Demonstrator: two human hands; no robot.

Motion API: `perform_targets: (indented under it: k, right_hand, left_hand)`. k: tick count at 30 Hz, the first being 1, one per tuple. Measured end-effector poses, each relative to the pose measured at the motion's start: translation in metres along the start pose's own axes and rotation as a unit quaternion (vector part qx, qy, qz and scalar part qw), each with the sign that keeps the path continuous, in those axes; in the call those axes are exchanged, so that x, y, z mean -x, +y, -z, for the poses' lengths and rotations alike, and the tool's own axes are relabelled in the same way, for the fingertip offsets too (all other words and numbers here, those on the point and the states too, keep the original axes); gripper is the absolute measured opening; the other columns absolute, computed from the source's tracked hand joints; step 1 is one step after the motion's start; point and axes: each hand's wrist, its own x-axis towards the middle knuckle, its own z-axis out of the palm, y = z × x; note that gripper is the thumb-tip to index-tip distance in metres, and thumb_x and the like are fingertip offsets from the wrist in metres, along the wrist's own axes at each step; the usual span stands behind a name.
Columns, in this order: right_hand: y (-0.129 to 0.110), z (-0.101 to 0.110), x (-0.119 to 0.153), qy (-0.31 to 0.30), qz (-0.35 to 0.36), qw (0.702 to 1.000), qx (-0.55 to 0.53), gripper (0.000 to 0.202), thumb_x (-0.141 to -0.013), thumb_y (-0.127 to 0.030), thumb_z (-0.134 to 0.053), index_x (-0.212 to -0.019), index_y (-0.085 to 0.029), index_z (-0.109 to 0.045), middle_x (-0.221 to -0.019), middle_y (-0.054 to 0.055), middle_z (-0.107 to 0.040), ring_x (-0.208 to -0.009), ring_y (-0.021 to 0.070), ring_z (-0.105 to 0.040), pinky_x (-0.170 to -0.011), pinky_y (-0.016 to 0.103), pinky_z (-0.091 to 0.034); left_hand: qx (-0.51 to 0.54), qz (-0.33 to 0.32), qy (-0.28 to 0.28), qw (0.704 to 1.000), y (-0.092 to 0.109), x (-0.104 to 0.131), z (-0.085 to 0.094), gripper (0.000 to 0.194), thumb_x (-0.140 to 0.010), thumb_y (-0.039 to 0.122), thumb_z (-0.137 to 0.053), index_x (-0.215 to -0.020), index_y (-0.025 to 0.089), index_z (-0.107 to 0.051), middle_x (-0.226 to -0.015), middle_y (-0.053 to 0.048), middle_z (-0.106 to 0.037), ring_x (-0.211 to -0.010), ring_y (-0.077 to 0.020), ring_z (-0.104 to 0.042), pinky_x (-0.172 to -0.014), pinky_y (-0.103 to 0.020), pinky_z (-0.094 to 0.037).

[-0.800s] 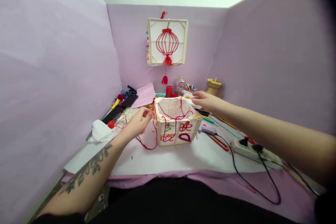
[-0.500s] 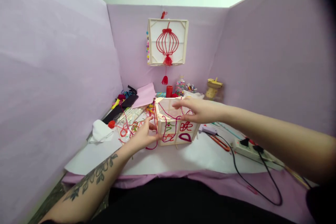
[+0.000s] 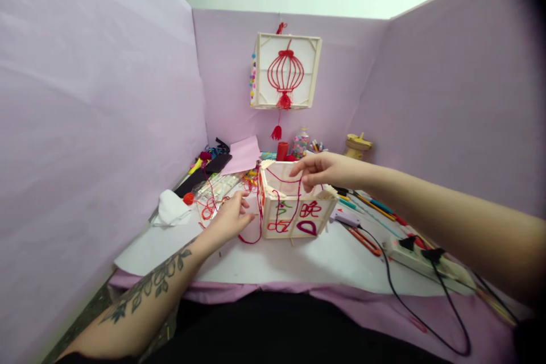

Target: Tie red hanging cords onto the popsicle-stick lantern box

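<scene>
A square wooden-framed lantern box (image 3: 285, 234) with an open top stands on the table, its front panel decorated with coloured yarn shapes. Over its top and front hangs a strand of dark red yarn (image 3: 279, 180). My right hand (image 3: 321, 170) is above the box opening, fingers closed in a pinch on this strand. To the left of the box, my left hand (image 3: 234, 215) is open, its fingers apart and clear of the frame. More of the yarn trails down the box's left side onto the table.
A finished lantern (image 3: 286, 71) with a red tassel hangs behind. Yarn scraps and a crumpled white cloth (image 3: 171, 209) lie left. On the right are a power strip (image 3: 420, 259) with black cables, an orange cutter (image 3: 364, 241), a glue gun (image 3: 346, 217) and pencils.
My left hand has come away from the box's left side. My right hand has lifted slightly off the front top edge, with the yarn strand at its fingertips. The view has shifted a little.
</scene>
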Motion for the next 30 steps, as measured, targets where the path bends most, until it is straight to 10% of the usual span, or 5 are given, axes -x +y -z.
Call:
perform_targets:
  k: [7, 14, 19, 26, 30]
  right_hand:
    - [-0.011, 0.026, -0.005, 0.038, 0.023, 0.977, -0.207, 0.028, -0.075, -0.026, -0.072, -0.1, -0.016, -0.065, -0.066, 0.0, -0.059, -0.061, 0.0108, -0.056, -0.062, 0.024, -0.047]
    - [-0.013, 0.035, -0.012, 0.062, -0.009, 0.961, -0.27, 0.014, -0.083, -0.012, -0.061, -0.096, -0.017, -0.064, -0.062, 0.0, -0.057, -0.056, 0.0089, -0.055, -0.058, 0.021, -0.049]
    - [-0.016, 0.034, -0.01, 0.075, -0.029, 0.953, -0.292, 0.014, -0.085, -0.008, -0.057, -0.096, -0.016, -0.062, -0.069, 0.002, -0.063, -0.056, 0.0084, -0.057, -0.054, 0.019, -0.048]
    - [-0.018, 0.035, -0.007, 0.085, -0.056, 0.955, -0.279, 0.027, -0.078, -0.007, -0.065, -0.103, -0.017, -0.06, -0.083, 0.005, -0.07, -0.056, 0.0077, -0.058, -0.056, 0.02, -0.051]
    - [-0.018, 0.033, -0.007, 0.084, -0.065, 0.959, -0.262, 0.029, -0.076, -0.01, -0.068, -0.104, -0.018, -0.061, -0.089, 0.006, -0.07, -0.059, 0.0087, -0.059, -0.059, 0.021, -0.053]
  left_hand:
    - [0.038, 0.064, -0.079, 0.994, 0.007, -0.015, -0.003, 0.073, -0.081, 0.026, -0.054, -0.144, 0.008, -0.023, -0.111, -0.017, -0.067, -0.095, -0.0237, -0.066, -0.081, -0.035, -0.05]
    - [-0.13, 0.02, -0.157, 0.979, 0.018, 0.033, 0.0, 0.093, -0.08, 0.043, -0.055, -0.153, 0.015, -0.005, -0.102, -0.008, -0.07, -0.088, -0.0244, -0.066, -0.069, -0.03, -0.045]
    - [-0.216, -0.006, -0.177, 0.96, 0.021, 0.042, 0.007, 0.061, -0.082, 0.024, -0.044, -0.143, 0.019, -0.04, -0.098, -0.009, -0.07, -0.087, -0.0239, -0.066, -0.073, -0.031, -0.045]
    - [-0.294, 0.041, 0.201, 0.934, 0.04, 0.023, 0.125, 0.038, -0.089, 0.035, -0.041, -0.124, 0.024, -0.054, -0.1, -0.008, -0.067, -0.085, -0.0251, -0.063, -0.076, -0.035, -0.046]
    - [-0.299, -0.031, 0.275, 0.913, 0.082, -0.004, 0.123, 0.036, -0.089, 0.027, -0.041, -0.122, 0.021, -0.057, -0.12, -0.012, -0.06, -0.108, -0.0284, -0.058, -0.092, -0.04, -0.044]
